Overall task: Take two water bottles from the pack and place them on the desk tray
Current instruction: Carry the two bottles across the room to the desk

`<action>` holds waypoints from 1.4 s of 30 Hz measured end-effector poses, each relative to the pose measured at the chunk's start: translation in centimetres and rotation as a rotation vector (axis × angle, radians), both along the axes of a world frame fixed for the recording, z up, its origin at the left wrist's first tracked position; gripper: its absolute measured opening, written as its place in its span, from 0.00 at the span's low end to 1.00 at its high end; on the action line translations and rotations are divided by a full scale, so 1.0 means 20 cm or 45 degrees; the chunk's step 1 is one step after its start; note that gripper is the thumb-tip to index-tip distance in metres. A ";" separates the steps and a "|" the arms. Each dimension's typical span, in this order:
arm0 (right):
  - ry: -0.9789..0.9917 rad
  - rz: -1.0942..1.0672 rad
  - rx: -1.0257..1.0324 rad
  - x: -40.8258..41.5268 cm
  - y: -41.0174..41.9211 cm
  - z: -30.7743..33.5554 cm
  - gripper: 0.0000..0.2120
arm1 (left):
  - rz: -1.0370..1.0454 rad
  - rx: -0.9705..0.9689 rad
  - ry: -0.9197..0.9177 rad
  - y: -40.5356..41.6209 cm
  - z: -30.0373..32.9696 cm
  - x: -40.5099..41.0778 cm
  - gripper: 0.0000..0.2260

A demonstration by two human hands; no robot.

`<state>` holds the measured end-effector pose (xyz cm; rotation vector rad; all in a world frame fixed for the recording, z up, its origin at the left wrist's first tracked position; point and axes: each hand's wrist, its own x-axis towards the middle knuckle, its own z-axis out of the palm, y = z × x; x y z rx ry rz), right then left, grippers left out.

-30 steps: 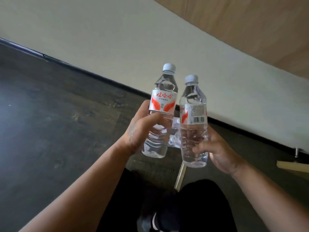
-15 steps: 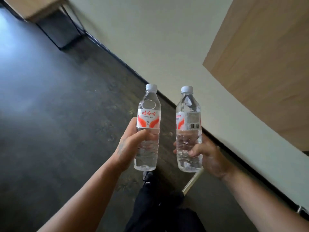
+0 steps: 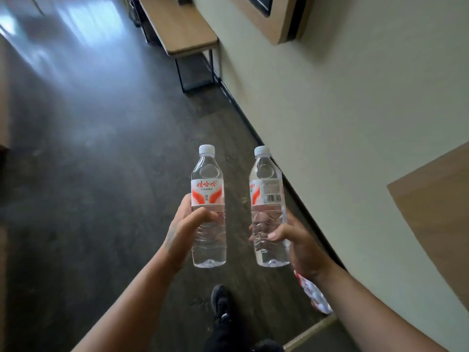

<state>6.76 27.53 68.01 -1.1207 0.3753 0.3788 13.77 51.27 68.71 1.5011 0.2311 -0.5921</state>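
I hold two clear water bottles upright over the dark floor, both with white caps and red-and-white labels. My left hand [image 3: 181, 228] grips the lower half of the left bottle [image 3: 208, 207]. My right hand [image 3: 295, 243] wraps the lower half of the right bottle [image 3: 267, 207], whose barcode faces me. The two bottles are apart, a hand's width between them. The pack of bottles [image 3: 313, 294] lies on the floor by the wall, partly hidden under my right forearm. No tray is in view.
A wooden desk [image 3: 177, 26] on black metal legs stands against the cream wall [image 3: 342, 110] far ahead. A wood-framed panel [image 3: 276, 19] hangs on the wall above it. My black shoe [image 3: 220, 301] is on the dark floor below the bottles. Wood panels sit at right.
The view has swung up and along the wall, bringing the desk into sight. Both bottles stay gripped and have moved slightly further apart.
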 end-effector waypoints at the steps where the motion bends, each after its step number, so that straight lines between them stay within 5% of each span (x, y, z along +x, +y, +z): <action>1: 0.002 0.009 0.006 0.06 0.06 0.02 0.33 | 0.013 -0.004 -0.011 0.06 0.03 0.04 0.38; 12: -0.040 0.194 -0.114 0.81 0.66 0.20 0.40 | 0.149 -0.034 -0.058 0.67 0.16 0.58 0.34; 19: -0.087 0.347 -0.118 1.46 0.95 0.14 0.36 | 0.336 -0.043 -0.032 0.95 0.12 1.10 0.36; 36: -0.137 0.498 0.013 3.71 1.73 0.20 0.31 | 0.638 -0.054 -0.033 1.72 0.19 3.07 0.36; 42: -0.151 0.512 -0.041 4.55 2.10 0.13 0.38 | 0.618 -0.022 -0.073 2.09 0.13 3.92 0.34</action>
